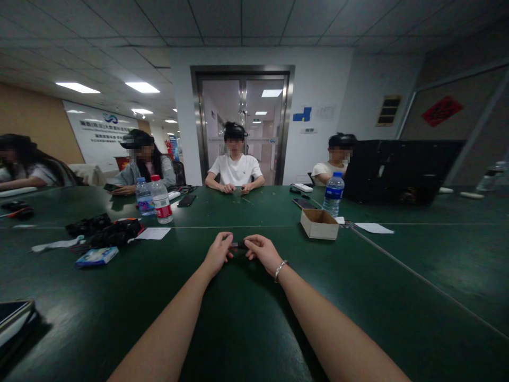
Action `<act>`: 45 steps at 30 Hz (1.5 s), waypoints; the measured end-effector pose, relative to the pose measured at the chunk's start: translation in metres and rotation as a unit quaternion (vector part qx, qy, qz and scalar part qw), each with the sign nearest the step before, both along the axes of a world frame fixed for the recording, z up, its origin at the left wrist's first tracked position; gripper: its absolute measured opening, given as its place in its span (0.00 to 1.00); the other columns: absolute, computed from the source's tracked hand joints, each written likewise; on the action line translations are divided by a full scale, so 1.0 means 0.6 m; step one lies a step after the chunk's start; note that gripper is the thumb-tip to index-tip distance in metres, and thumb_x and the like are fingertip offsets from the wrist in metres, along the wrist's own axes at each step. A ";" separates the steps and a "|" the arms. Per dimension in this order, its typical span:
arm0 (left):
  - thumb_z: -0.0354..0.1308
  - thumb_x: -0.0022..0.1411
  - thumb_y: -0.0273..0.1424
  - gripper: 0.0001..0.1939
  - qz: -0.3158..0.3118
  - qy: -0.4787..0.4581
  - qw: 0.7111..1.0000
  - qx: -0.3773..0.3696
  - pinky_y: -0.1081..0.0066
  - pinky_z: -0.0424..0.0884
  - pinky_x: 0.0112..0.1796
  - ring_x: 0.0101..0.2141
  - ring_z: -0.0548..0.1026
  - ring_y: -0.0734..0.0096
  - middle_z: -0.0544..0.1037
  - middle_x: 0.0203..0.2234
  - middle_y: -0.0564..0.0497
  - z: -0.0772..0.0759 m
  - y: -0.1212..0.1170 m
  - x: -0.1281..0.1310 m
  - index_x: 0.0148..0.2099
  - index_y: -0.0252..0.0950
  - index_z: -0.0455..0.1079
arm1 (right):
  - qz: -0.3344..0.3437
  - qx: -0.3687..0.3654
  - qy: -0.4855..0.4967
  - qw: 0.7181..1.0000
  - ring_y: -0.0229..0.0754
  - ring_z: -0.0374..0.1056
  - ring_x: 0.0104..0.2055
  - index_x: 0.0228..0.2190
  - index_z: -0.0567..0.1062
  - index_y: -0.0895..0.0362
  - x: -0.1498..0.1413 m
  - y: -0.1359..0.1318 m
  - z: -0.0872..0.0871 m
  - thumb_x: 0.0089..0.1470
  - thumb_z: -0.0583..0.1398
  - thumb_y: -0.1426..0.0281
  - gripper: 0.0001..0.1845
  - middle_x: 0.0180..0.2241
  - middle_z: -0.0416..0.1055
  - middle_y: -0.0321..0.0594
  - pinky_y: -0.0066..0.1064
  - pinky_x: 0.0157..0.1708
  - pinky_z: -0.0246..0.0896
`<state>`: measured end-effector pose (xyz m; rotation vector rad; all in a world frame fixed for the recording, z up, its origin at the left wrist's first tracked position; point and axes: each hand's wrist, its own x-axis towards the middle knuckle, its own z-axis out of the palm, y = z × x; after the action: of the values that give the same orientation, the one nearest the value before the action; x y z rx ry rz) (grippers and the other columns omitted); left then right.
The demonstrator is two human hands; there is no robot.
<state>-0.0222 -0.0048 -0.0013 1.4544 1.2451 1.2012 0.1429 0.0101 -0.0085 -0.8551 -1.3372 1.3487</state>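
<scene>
My left hand (218, 252) and my right hand (264, 252) meet over the middle of the green table (246, 307). Between their fingertips is a small slim object (238, 245), dark toward the right and paler toward the left. It lies roughly level, and its exact kind is too small to make out. Fingers of both hands are closed on it, one at each end, hiding those ends. A silver bracelet (280, 270) circles my right wrist.
An open cardboard box (319, 231) and a water bottle (333, 195) stand to the right, near a large black case (401, 172). Leftward are two bottles, black straps (105, 232), a blue packet (96, 257) and paper. Several people in headgear sit across.
</scene>
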 end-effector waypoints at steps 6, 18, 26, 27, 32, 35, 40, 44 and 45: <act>0.56 0.50 0.34 0.20 0.015 -0.019 1.000 0.012 0.80 0.61 0.21 0.28 0.69 0.75 0.69 0.35 0.48 -0.001 0.001 -0.001 0.46 0.37 0.59 | -0.001 0.009 0.004 1.000 0.33 0.65 0.19 0.32 0.71 0.63 0.000 0.002 -0.003 0.41 0.67 0.63 0.19 0.20 0.69 0.36 0.20 0.17 0.60; 0.50 0.56 0.40 0.18 -0.014 0.009 1.000 -0.005 0.78 0.59 0.20 0.24 0.68 0.74 0.70 0.26 0.49 0.000 -0.001 -0.001 0.45 0.35 0.61 | -0.001 0.006 -0.004 1.000 0.33 0.65 0.19 0.32 0.71 0.63 -0.001 -0.002 0.002 0.42 0.67 0.65 0.17 0.22 0.70 0.38 0.21 0.17 0.61; 0.52 0.53 0.40 0.17 -0.017 0.006 1.000 -0.016 0.79 0.59 0.20 0.25 0.68 0.74 0.70 0.28 0.50 0.001 -0.001 -0.001 0.42 0.35 0.61 | 0.002 0.011 -0.007 1.000 0.33 0.65 0.20 0.33 0.71 0.63 0.002 -0.002 0.002 0.42 0.66 0.64 0.18 0.22 0.70 0.38 0.21 0.18 0.61; 0.50 0.55 0.41 0.17 -0.021 0.011 1.000 -0.018 0.79 0.58 0.20 0.23 0.67 0.75 0.70 0.25 0.51 0.002 -0.002 0.000 0.42 0.35 0.61 | 0.002 0.011 -0.008 1.000 0.33 0.65 0.20 0.33 0.71 0.63 0.002 -0.002 0.002 0.42 0.66 0.64 0.18 0.22 0.69 0.37 0.21 0.18 0.61; 0.57 0.49 0.39 0.19 -0.009 0.009 1.000 0.004 0.80 0.58 0.20 0.26 0.68 0.75 0.69 0.28 0.51 0.003 -0.003 0.002 0.41 0.36 0.61 | 0.000 0.007 -0.005 1.000 0.33 0.65 0.20 0.32 0.71 0.63 0.001 -0.002 0.001 0.42 0.66 0.65 0.17 0.23 0.70 0.38 0.21 0.17 0.60; 0.51 0.54 0.45 0.19 -0.026 0.018 0.999 0.000 0.79 0.58 0.20 0.21 0.66 0.76 0.69 0.24 0.52 -0.003 0.001 0.000 0.41 0.35 0.62 | 0.001 0.006 -0.003 1.000 0.33 0.65 0.20 0.32 0.71 0.63 0.001 -0.003 0.002 0.43 0.66 0.66 0.16 0.23 0.70 0.38 0.21 0.18 0.61; 0.57 0.51 0.40 0.20 -0.025 0.011 0.999 0.025 0.79 0.59 0.21 0.26 0.68 0.75 0.70 0.29 0.51 -0.010 0.005 -0.003 0.44 0.36 0.62 | -0.003 0.001 -0.005 1.000 0.33 0.66 0.20 0.32 0.71 0.62 0.002 -0.005 0.006 0.43 0.66 0.68 0.14 0.23 0.70 0.38 0.21 0.18 0.61; 0.49 0.56 0.44 0.19 -0.037 0.019 0.999 0.001 0.79 0.58 0.21 0.22 0.66 0.76 0.69 0.24 0.52 -0.004 0.001 -0.001 0.43 0.34 0.63 | -0.002 0.002 -0.004 1.000 0.33 0.66 0.20 0.32 0.71 0.63 0.001 -0.004 0.005 0.44 0.66 0.68 0.14 0.23 0.70 0.38 0.20 0.18 0.61; 0.49 0.56 0.43 0.19 -0.044 0.023 0.999 0.007 0.79 0.58 0.21 0.22 0.65 0.77 0.69 0.23 0.52 -0.002 0.000 -0.001 0.43 0.34 0.63 | -0.002 0.004 -0.004 1.000 0.33 0.66 0.20 0.32 0.71 0.63 0.001 -0.003 0.004 0.44 0.66 0.68 0.14 0.23 0.70 0.38 0.20 0.18 0.61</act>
<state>-0.0227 -0.0051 -0.0027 1.5385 1.1935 1.1244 0.1435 0.0081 -0.0063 -0.8579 -1.3458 1.3382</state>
